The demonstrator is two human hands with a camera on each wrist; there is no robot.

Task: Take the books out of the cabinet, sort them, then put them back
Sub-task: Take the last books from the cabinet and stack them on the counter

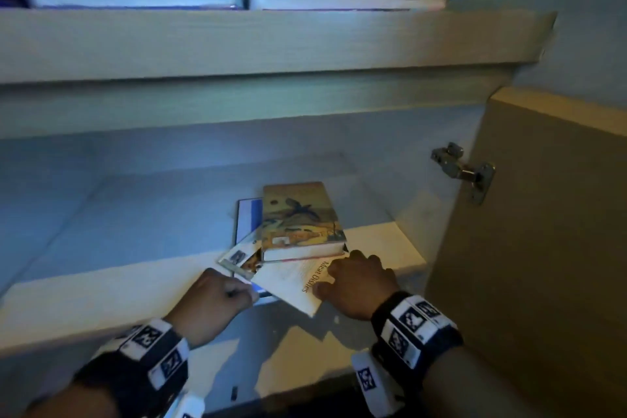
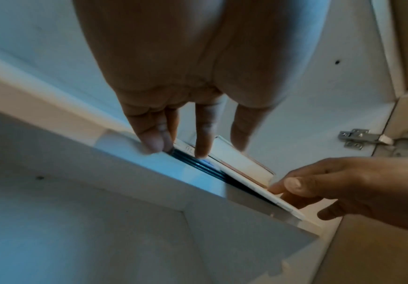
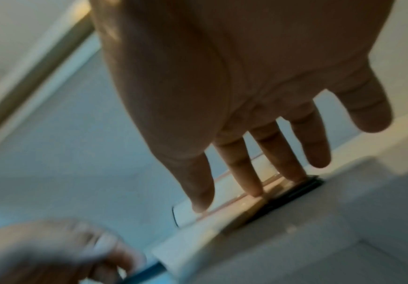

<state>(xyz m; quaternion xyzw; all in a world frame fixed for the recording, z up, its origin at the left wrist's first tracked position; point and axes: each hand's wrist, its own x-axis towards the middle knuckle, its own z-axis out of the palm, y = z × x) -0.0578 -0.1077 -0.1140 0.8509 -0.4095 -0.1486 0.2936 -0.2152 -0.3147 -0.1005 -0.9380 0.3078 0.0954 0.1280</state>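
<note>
Beyond our right fingers (image 1: 359, 260), a thick paperback book (image 1: 300, 214) is showing an ochre-and-green painted landscape. Under them, a cream paper booklet (image 1: 291, 278) is carrying dark red lettering. At our left fingers (image 1: 244, 292), a thin flat book (image 1: 249, 214) is showing white and blue.

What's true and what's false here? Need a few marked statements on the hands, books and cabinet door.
1. The cabinet door stands open. True.
2. The painted-cover book tops the shelf pile. True.
3. The right hand holds the painted-cover book. False: it holds the Meat Dishes book beneath.
4. The left hand hangs idle. False: it pinches the blue-edged book.
5. The whole pile sits behind the shelf edge. False: the Meat Dishes book juts past it.
</note>
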